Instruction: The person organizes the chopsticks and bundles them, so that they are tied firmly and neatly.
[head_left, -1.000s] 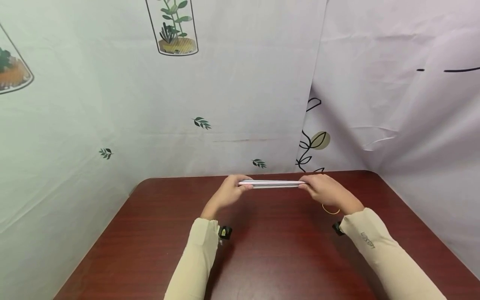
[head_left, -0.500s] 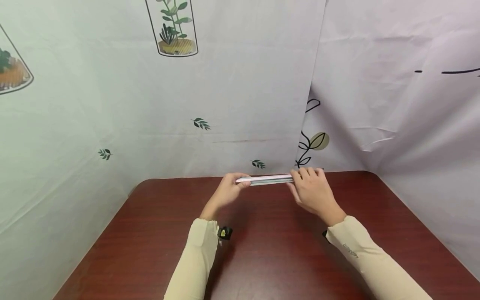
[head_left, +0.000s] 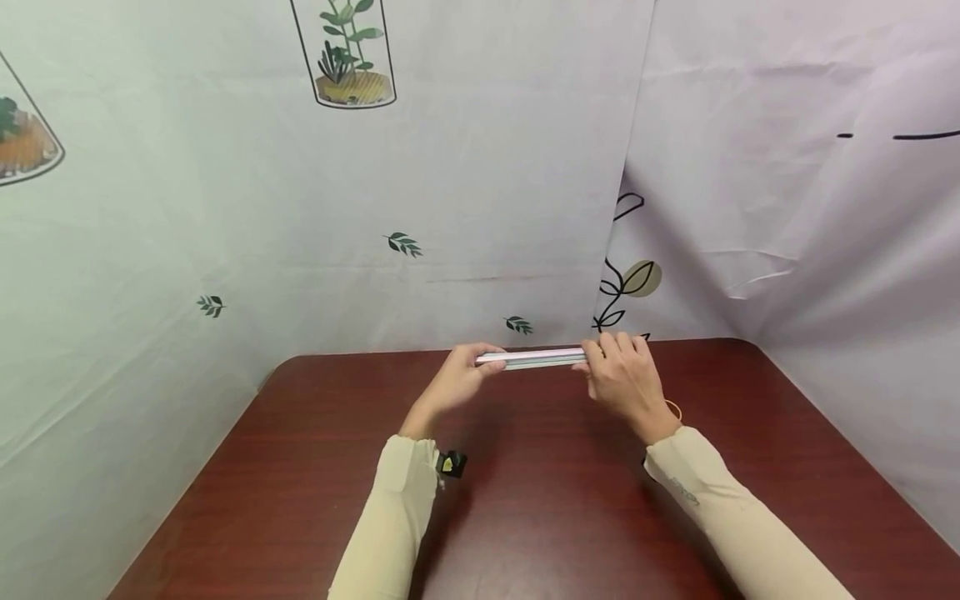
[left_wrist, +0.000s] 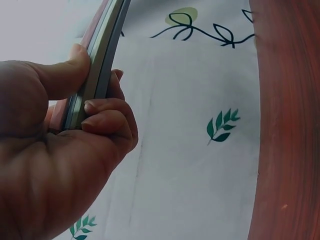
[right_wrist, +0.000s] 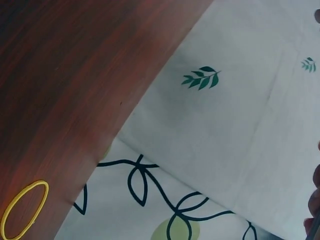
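A thin flat stack of several layers [head_left: 543, 359], with pink, pale and grey-green edges, is held level above the far part of the table. My left hand [head_left: 459, 377] grips its left end. In the left wrist view that hand [left_wrist: 65, 145] has the thumb on one side of the stack [left_wrist: 98, 62] and curled fingers on the other. My right hand [head_left: 621, 377] holds the right end, its back turned up and its fingers bent over the edge. Only bits of fingers [right_wrist: 315, 200] show at the right border of the right wrist view.
The dark red wooden table [head_left: 540, 500] runs back to a white cloth backdrop [head_left: 487, 167] printed with leaves and plants. A thin yellow band [head_left: 674, 409] hangs at the right wrist. A small black device [head_left: 452, 464] sits at the left cuff.
The right hand has moved left and turned its back upward, now reaching over the stack's right end. That end has risen slightly. The left hand has stayed almost still.
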